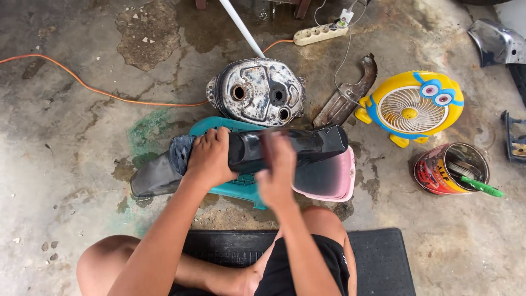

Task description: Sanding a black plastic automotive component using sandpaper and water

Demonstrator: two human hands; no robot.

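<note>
Head view, the only view: a person sits low on a black rubber mat (378, 257) on a stained concrete floor (66, 181), knees apart, with a long black moulded plastic panel (307, 145) lying across a teal plastic stool (241, 189) and a pink basin (334, 183) in front of them. The left hand (208, 159) lies palm down on the panel near its left third, fingers curled over the far edge, pinning it against the stool. The right hand (276, 170) is motion-blurred over the panel's middle; whether it grips something small or presses flat, I cannot tell. The panel looks like thin, hollow, glossy shell plastic: judged light, fairly stiff along its length but liable to flex at the flared, duller left end (156, 175) that overhangs the stool. The gloss suggests a slick surface, so a hold over an edge or rim looks safer than a flat palm on the face. Beyond it stands a worn, paint-stripped metal tank shell (257, 90) with three round openings. To the right lie a rusty curved metal guard (348, 93), a yellow and blue cartoon-shaped desk fan (411, 107), and a red tin (449, 170) holding a green-handled brush (482, 188). An orange cable (82, 85) runs to a white power strip (320, 34).
</note>
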